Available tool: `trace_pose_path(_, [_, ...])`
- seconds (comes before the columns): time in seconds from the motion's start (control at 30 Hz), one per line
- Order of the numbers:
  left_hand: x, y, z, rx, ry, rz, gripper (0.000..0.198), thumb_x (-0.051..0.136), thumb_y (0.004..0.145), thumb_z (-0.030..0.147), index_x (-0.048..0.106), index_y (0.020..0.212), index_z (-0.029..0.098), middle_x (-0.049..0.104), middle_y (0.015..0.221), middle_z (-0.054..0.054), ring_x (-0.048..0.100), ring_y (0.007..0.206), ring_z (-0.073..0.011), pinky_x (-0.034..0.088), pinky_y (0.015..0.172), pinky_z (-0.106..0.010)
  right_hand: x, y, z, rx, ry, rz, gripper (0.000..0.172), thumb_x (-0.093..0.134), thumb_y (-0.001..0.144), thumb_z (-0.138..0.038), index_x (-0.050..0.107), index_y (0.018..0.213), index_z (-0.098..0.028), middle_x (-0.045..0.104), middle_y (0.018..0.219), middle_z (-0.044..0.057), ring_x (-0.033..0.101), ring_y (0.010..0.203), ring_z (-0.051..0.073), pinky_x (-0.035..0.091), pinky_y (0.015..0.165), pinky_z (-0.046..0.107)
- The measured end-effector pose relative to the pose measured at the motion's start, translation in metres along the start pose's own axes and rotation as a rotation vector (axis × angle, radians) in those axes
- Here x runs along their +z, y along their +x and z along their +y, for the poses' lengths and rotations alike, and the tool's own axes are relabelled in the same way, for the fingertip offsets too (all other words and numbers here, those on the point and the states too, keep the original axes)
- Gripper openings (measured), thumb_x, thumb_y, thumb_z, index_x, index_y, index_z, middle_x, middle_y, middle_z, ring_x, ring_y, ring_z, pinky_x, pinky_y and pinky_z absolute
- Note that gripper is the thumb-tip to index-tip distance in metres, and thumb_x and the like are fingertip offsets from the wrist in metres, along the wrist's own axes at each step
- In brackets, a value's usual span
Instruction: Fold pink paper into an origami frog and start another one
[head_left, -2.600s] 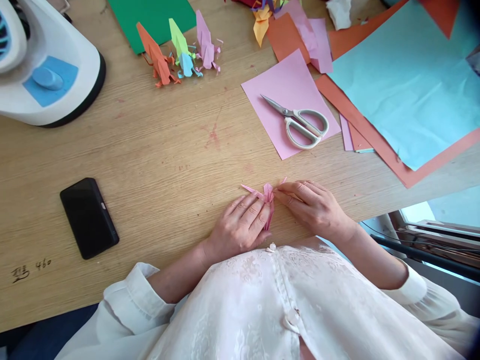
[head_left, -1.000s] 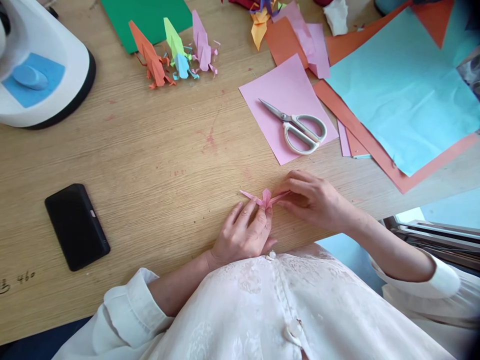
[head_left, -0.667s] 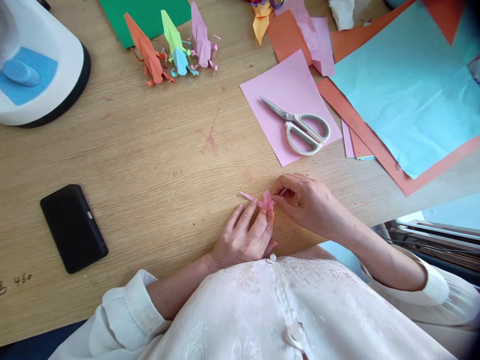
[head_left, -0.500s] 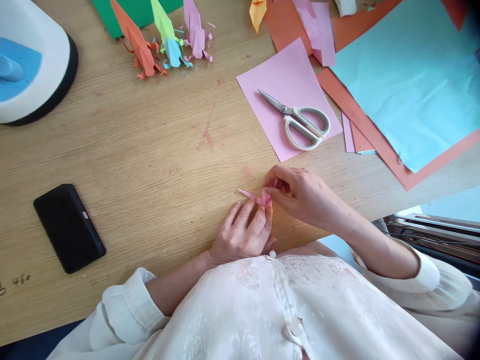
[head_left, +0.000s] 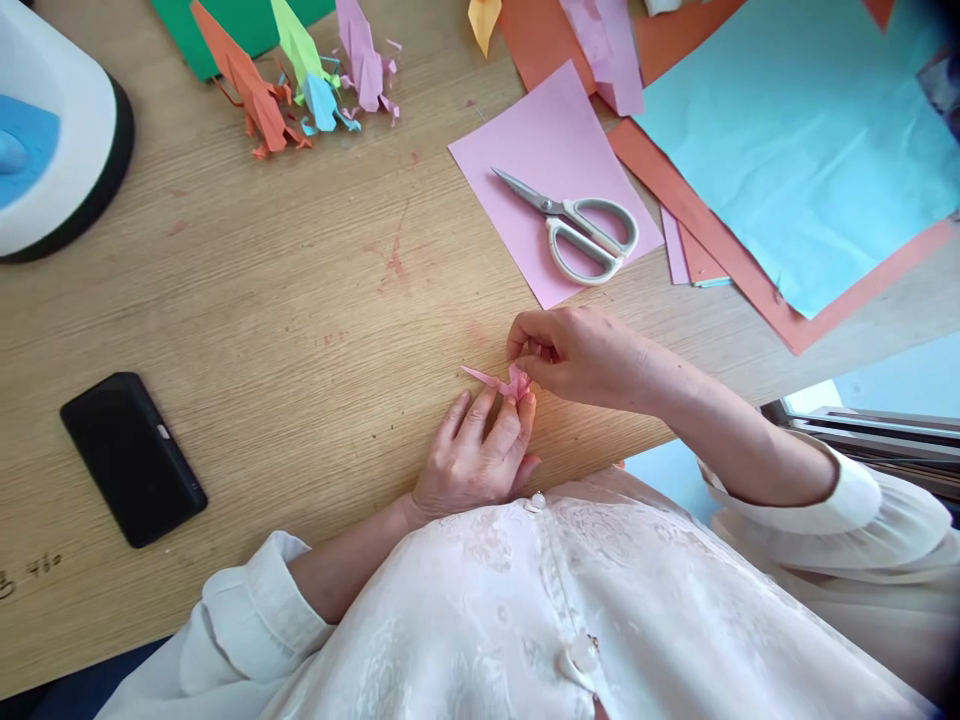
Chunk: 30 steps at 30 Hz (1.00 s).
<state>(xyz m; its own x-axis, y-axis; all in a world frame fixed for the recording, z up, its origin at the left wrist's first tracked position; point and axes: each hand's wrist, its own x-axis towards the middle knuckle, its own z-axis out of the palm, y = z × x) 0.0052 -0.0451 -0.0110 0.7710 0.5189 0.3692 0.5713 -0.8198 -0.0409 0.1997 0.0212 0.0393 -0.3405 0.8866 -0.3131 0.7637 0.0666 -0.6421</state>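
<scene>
A small folded pink paper piece (head_left: 516,382) with a thin pointed strip reaching left lies between my hands, close to the table's near edge. My left hand (head_left: 476,450) presses its fingertips onto the lower side of the piece. From the upper right, my right hand (head_left: 574,352) pinches part of the same paper between thumb and forefinger. The pinched part is mostly hidden by the fingers. Just beyond the hands, scissors (head_left: 574,225) with pale handles lie slightly apart-bladed or closed, I cannot tell which, on a square pink sheet (head_left: 487,150).
Folded paper figures in orange (head_left: 251,95), green (head_left: 300,45), blue (head_left: 321,103) and pink (head_left: 361,60) stand at the back left. A black phone-like device (head_left: 133,460) lies left, below a white machine (head_left: 75,120). Blue (head_left: 787,150) and orange sheets (head_left: 799,335) overlap at right.
The whole view has shifted a little, so table items appear further left. Both hands stay on the pink paper, the right still pinching it.
</scene>
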Motion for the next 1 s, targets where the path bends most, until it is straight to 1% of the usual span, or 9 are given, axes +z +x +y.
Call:
trace_pose_path(0.1, [-0.002, 0.002, 0.001, -0.003, 0.006, -0.020, 0.055, 0.044, 0.096, 0.046, 0.061, 0.130, 0.006, 0.069, 0.116, -0.015, 0.064, 0.109, -0.0323, 0.051, 0.093, -0.044, -0.001, -0.004, -0.002, 0.013, 0.027, 0.002, 0.020, 0.052, 0.077, -0.010, 0.067, 0.085, -0.020, 0.063, 0.066, -0.003, 0.050, 0.057, 0.011, 0.029, 0.054, 0.025])
trace_pose_path(0.23, [-0.003, 0.002, 0.002, -0.022, 0.001, -0.033, 0.052, 0.043, 0.097, 0.044, 0.061, 0.130, 0.008, 0.070, 0.114, -0.014, 0.063, 0.113, -0.0326, 0.050, 0.095, -0.043, 0.003, -0.015, -0.001, 0.019, 0.051, 0.057, 0.022, 0.050, 0.078, -0.010, 0.066, 0.088, -0.021, 0.059, 0.063, -0.004, 0.048, 0.055, 0.011, 0.029, 0.054, 0.025])
trace_pose_path(0.33, [-0.003, 0.001, 0.003, -0.035, -0.012, -0.031, 0.051, 0.043, 0.097, 0.043, 0.060, 0.132, 0.010, 0.069, 0.118, -0.015, 0.062, 0.115, -0.0320, 0.048, 0.098, -0.043, 0.008, -0.023, 0.004, 0.013, 0.021, 0.104, 0.024, 0.050, 0.078, -0.010, 0.065, 0.092, -0.022, 0.058, 0.060, -0.004, 0.049, 0.053, 0.012, 0.030, 0.056, 0.025])
trace_pose_path(0.4, [-0.003, 0.002, 0.003, -0.032, -0.008, -0.018, 0.050, 0.044, 0.096, 0.042, 0.061, 0.130, 0.010, 0.068, 0.120, -0.015, 0.062, 0.116, -0.0315, 0.049, 0.098, -0.042, 0.013, -0.027, 0.008, -0.002, -0.023, 0.140, 0.023, 0.050, 0.079, -0.010, 0.064, 0.094, -0.021, 0.061, 0.062, -0.004, 0.053, 0.056, 0.013, 0.032, 0.060, 0.026])
trace_pose_path(0.53, [-0.003, 0.002, 0.002, -0.012, 0.022, -0.004, 0.048, 0.046, 0.096, 0.043, 0.064, 0.126, 0.010, 0.069, 0.119, -0.014, 0.063, 0.115, -0.0315, 0.051, 0.094, -0.041, 0.021, -0.030, 0.013, -0.029, -0.116, 0.192, 0.021, 0.050, 0.081, -0.011, 0.061, 0.097, -0.019, 0.067, 0.071, 0.000, 0.060, 0.069, 0.017, 0.033, 0.070, 0.029])
trace_pose_path(0.63, [-0.002, -0.001, 0.002, -0.009, 0.007, -0.006, 0.051, 0.046, 0.096, 0.044, 0.062, 0.129, 0.008, 0.069, 0.120, -0.015, 0.062, 0.116, -0.0329, 0.050, 0.096, -0.042, 0.026, -0.031, 0.012, -0.050, -0.157, 0.212, 0.019, 0.051, 0.082, -0.012, 0.060, 0.098, -0.019, 0.067, 0.072, 0.000, 0.060, 0.072, 0.019, 0.031, 0.072, 0.031])
trace_pose_path(0.73, [0.002, -0.005, 0.002, -0.021, -0.045, -0.018, 0.054, 0.043, 0.098, 0.044, 0.056, 0.136, 0.007, 0.066, 0.124, -0.016, 0.060, 0.121, -0.0329, 0.046, 0.103, -0.044, 0.030, -0.032, 0.011, -0.062, -0.207, 0.246, 0.013, 0.050, 0.085, -0.015, 0.059, 0.095, -0.019, 0.067, 0.071, 0.001, 0.058, 0.070, 0.020, 0.029, 0.071, 0.032])
trace_pose_path(0.83, [0.005, -0.007, 0.001, -0.034, -0.087, -0.010, 0.055, 0.043, 0.098, 0.044, 0.054, 0.138, 0.007, 0.064, 0.128, -0.017, 0.058, 0.124, -0.0328, 0.044, 0.106, -0.043, 0.034, -0.033, 0.012, -0.079, -0.267, 0.264, 0.009, 0.050, 0.088, -0.017, 0.058, 0.088, -0.020, 0.067, 0.070, 0.002, 0.056, 0.070, 0.020, 0.027, 0.069, 0.033])
trace_pose_path(1.0, [0.005, -0.007, -0.001, -0.024, -0.116, 0.036, 0.047, 0.046, 0.097, 0.041, 0.061, 0.129, 0.010, 0.066, 0.125, -0.016, 0.059, 0.123, -0.0322, 0.046, 0.103, -0.043, 0.036, -0.035, 0.015, -0.119, -0.274, 0.270, 0.009, 0.052, 0.085, -0.013, 0.056, 0.085, -0.021, 0.067, 0.072, 0.000, 0.052, 0.071, 0.020, 0.027, 0.069, 0.034])
